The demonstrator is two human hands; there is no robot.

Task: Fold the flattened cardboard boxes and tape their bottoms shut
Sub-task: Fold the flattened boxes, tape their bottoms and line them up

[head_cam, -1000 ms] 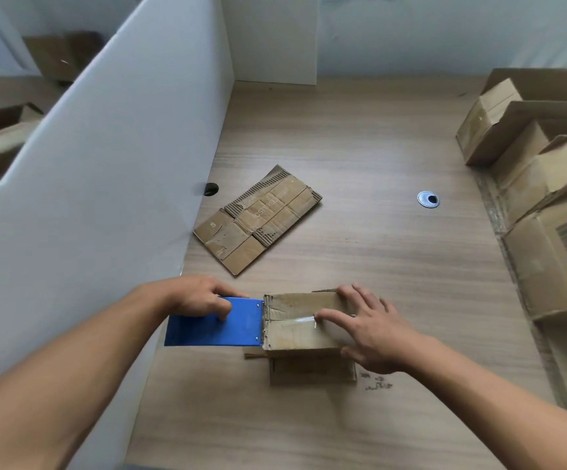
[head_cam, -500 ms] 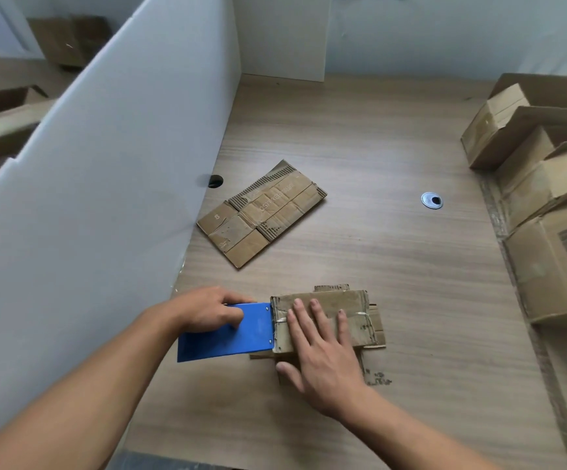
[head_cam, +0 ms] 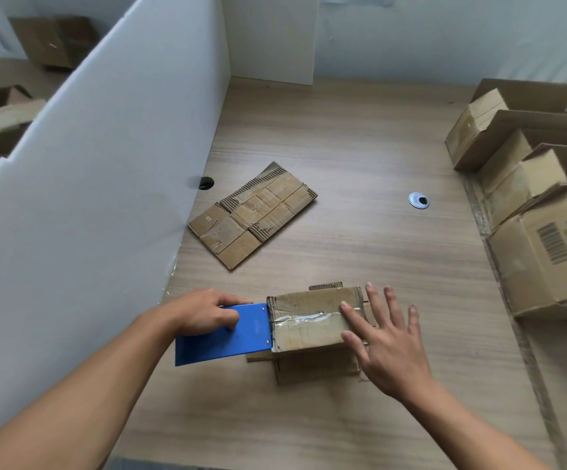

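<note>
A: What is sitting around the person?

B: A big wooden table (head_cam: 360, 147) is stretching out in front. A tall white wall (head_cam: 88, 181) is standing along its left side, just beside the left arm. Folded brown boxes (head_cam: 546, 252) are crowding the right edge, well apart from the hands. Blurry boxes (head_cam: 54, 39) are showing behind the white wall.

A: Is anything lying in the way?

B: A flat box (head_cam: 255, 215) is lying in the middle of the table, past the hands and not touching them.

A: Where is the box they are working on?

B: The small box (head_cam: 306, 301) is sitting near the front of the table, between both hands. A shiny tape strip (head_cam: 306, 318) is running across its top. The left hand (head_cam: 200, 312) is curling its fingers round a blue tape tool (head_cam: 228, 337), and the tool's edge is touching the box's left end. The right hand (head_cam: 387, 340) is spreading its fingers out straight and holding nothing. Its pointer finger and thumb are touching the box's right end.

A: How many of each?

B: I am counting one table and one white wall. The folded brown boxes are looking like four, but they are hiding each other, so I cannot tell for sure. I am also counting one flat box, one small box, one blue tape tool, two hands, one silver ring (head_cam: 418, 200) and one dark hole (head_cam: 206, 182) in the table.
</note>
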